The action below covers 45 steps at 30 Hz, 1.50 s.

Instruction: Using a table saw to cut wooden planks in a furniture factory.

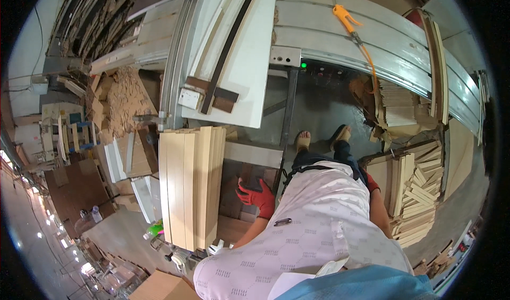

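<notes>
The stack of pale boards [183, 188] lies at nine o'clock from the red-gloved left hand [257, 196], near but apart, long axis running twelve to six; this nearer hand looks empty, fingers spread; the right hand [373, 181], at three o'clock from it, is mostly hidden, its grip impossible to tell.

Exposure: moderately bright | Glare: white streaks on the slotted metal table [404, 46], right end | Glow: green indicator lamp [304, 65] | Shadow: dark beneath that table | Distortion: straight edges bow toward black rim | Focus: lower-left background soft, bright-spotted
</notes>
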Tool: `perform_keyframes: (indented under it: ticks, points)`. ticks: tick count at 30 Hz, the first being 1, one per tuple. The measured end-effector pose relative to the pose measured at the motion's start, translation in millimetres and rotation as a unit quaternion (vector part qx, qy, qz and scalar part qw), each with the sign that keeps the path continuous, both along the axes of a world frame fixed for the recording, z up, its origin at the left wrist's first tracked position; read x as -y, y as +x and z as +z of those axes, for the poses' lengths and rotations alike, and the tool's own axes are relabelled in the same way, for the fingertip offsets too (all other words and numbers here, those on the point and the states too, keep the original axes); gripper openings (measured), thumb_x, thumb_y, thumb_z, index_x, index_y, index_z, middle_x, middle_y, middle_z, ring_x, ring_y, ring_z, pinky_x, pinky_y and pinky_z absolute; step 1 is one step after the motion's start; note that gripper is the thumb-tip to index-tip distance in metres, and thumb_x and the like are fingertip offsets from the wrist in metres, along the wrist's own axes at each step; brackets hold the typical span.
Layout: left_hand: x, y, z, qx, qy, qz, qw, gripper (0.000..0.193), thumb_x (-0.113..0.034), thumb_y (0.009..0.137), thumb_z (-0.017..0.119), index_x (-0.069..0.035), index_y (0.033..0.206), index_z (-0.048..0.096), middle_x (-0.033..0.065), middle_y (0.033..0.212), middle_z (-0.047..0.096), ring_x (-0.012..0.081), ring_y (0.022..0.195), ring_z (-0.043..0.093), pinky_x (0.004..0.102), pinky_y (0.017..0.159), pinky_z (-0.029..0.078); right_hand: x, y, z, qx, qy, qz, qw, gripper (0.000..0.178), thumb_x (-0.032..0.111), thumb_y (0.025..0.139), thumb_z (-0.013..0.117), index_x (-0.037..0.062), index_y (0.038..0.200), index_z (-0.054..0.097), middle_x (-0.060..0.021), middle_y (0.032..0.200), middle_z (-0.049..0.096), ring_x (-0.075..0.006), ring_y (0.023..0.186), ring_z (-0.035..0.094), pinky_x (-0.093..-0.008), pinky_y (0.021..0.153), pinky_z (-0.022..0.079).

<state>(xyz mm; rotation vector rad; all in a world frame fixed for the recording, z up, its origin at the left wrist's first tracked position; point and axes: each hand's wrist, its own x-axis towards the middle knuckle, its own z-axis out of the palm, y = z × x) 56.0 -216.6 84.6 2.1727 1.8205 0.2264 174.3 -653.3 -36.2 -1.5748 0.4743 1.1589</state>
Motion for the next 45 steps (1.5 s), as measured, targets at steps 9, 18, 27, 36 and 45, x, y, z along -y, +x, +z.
perform_keyframes:
  ticks: [9, 18, 27, 36, 45]
  points:
    - [-225, 218, 49, 0.077, 0.208, -0.393, 0.892, 0.066, -0.041, 0.079, 0.073, -0.004, 0.129, 0.051, 0.0219, 0.131, 0.053, 0.0403, 0.12, 0.049, 0.0508, 0.099, 0.04, 25, -25, -58, 0.082, -0.01, 0.005, 0.997, 0.048, 0.024, 0.101, 0.042, 0.0044, 0.145, 0.043, -0.0097, 0.144, 0.049, -0.0192, 0.131, 0.045, -0.0313, 0.113, 0.029]
    - [-494, 273, -32, -0.217, 0.077, -0.396, 0.889, 0.096, -0.066, 0.069, 0.071, -0.006, 0.14, 0.047, 0.0214, 0.127, 0.06, 0.0402, 0.119, 0.055, 0.0513, 0.093, 0.049, 5, -36, -109, -0.02, -0.121, -0.066, 0.99, 0.077, 0.066, 0.089, 0.047, 0.0076, 0.138, 0.053, -0.0142, 0.141, 0.053, -0.03, 0.128, 0.05, -0.0415, 0.11, 0.034]
    - [-350, 292, 31, -0.147, 0.25, -0.517, 0.805, 0.067, -0.046, 0.07, 0.077, -0.002, 0.118, 0.059, 0.0221, 0.11, 0.065, 0.0385, 0.103, 0.062, 0.0494, 0.087, 0.05, -4, -38, -88, -0.06, -0.105, -0.174, 0.977, 0.099, 0.079, 0.076, 0.054, 0.0075, 0.144, 0.045, -0.0135, 0.147, 0.046, -0.03, 0.132, 0.045, -0.0448, 0.11, 0.032]
    - [-316, 296, 57, -0.121, 0.246, -0.521, 0.808, 0.052, -0.037, 0.072, 0.077, -0.002, 0.107, 0.062, 0.0196, 0.103, 0.066, 0.037, 0.097, 0.062, 0.0481, 0.084, 0.05, -8, -40, -91, -0.04, -0.124, -0.152, 0.98, 0.101, 0.081, 0.073, 0.055, 0.0096, 0.145, 0.045, -0.0139, 0.148, 0.045, -0.03, 0.132, 0.045, -0.0452, 0.111, 0.031]
    - [-234, 293, 107, 0.118, 0.123, -0.5, 0.849, 0.038, -0.028, 0.073, 0.077, -0.001, 0.097, 0.065, 0.017, 0.097, 0.067, 0.0356, 0.092, 0.063, 0.0468, 0.081, 0.051, 27, -51, -116, 0.119, -0.154, 0.056, 0.979, 0.045, 0.035, 0.099, 0.045, 0.0049, 0.129, 0.06, -0.0113, 0.131, 0.061, -0.0269, 0.119, 0.056, -0.0372, 0.105, 0.04]
